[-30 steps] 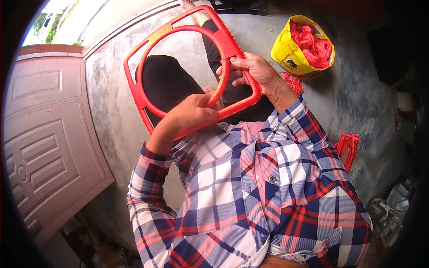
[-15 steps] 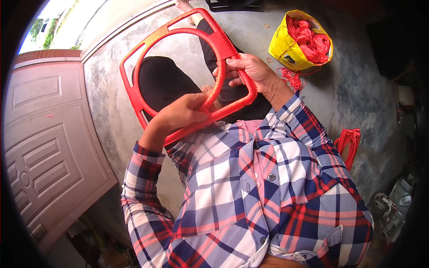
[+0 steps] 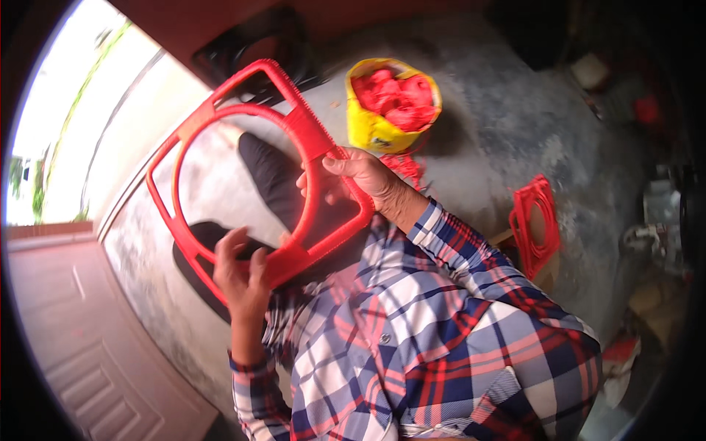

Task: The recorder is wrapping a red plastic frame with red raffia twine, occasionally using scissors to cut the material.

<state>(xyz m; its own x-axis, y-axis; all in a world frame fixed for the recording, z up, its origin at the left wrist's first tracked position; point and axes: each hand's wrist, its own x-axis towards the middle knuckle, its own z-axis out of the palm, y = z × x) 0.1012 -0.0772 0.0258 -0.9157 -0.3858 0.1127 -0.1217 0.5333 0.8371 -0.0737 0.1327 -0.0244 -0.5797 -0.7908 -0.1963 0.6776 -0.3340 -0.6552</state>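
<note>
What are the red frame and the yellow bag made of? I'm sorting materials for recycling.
The red frame, gripped by the left hand and the right hand, looks like moulded plastic: uniform colour, ribbed edges, slight sheen. The yellow bag seems thin, crinkled plastic film, though woven sacking can't be ruled out.

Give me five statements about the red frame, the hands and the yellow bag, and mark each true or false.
1. Both hands grip the red frame. True: the left hand holds its lower edge, the right hand its right edge.
2. The yellow bag is empty. False: it holds red pieces.
3. The frame has a large round opening. True.
4. A second, smaller frame lies to the person's left. False: it is on the right, on the floor.
5. The sleeves are plain white. False: the shirt is plaid, in blue, red and white.
</note>
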